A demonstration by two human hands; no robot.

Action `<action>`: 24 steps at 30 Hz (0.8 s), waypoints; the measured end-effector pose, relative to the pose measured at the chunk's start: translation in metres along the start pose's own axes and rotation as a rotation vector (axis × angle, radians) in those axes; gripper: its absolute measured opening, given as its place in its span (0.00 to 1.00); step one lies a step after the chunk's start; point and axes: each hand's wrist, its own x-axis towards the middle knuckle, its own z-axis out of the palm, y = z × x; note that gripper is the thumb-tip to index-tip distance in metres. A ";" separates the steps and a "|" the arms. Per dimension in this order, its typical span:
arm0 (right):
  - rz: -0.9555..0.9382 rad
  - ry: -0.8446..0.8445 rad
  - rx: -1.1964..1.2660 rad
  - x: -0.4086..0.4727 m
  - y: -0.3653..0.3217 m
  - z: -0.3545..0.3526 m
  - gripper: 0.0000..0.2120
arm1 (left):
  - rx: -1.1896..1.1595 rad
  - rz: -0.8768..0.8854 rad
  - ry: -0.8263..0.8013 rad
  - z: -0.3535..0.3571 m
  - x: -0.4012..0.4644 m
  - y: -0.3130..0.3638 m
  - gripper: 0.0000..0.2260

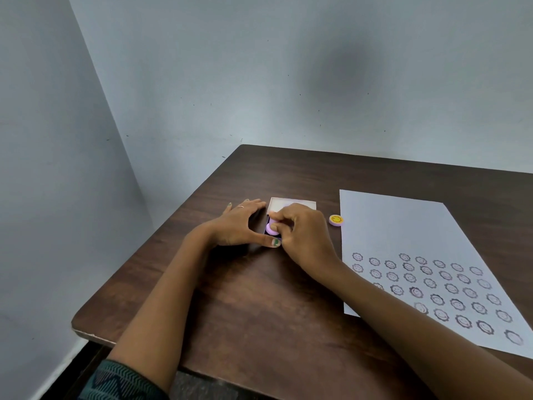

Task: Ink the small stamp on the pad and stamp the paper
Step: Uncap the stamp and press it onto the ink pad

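A small lilac round stamp (272, 228) is pressed down on the dark ink pad (267, 226), whose pale open lid (291, 204) lies behind it. My right hand (302, 235) pinches the stamp from above with fingertips and hides most of the pad. My left hand (240, 225) braces the pad's left side, thumb along its near edge. The white paper (403, 226) lies to the right, its near half covered with several rows of smiley-flower prints.
A lilac cap with a yellow smiley face (336, 220) sits between the ink pad and the paper. The dark wooden table (259, 298) stands in a corner of grey walls; its left and near edges drop to the floor.
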 end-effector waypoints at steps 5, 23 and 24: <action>-0.063 -0.023 -0.012 -0.003 0.000 -0.001 0.08 | -0.004 0.001 0.001 0.000 -0.001 0.001 0.42; -0.076 -0.079 -0.092 -0.001 -0.001 0.001 0.06 | 0.005 0.005 0.009 0.000 0.001 0.000 0.42; -0.092 -0.081 -0.110 -0.002 0.000 0.000 0.06 | 0.002 0.006 0.009 0.000 0.000 0.000 0.42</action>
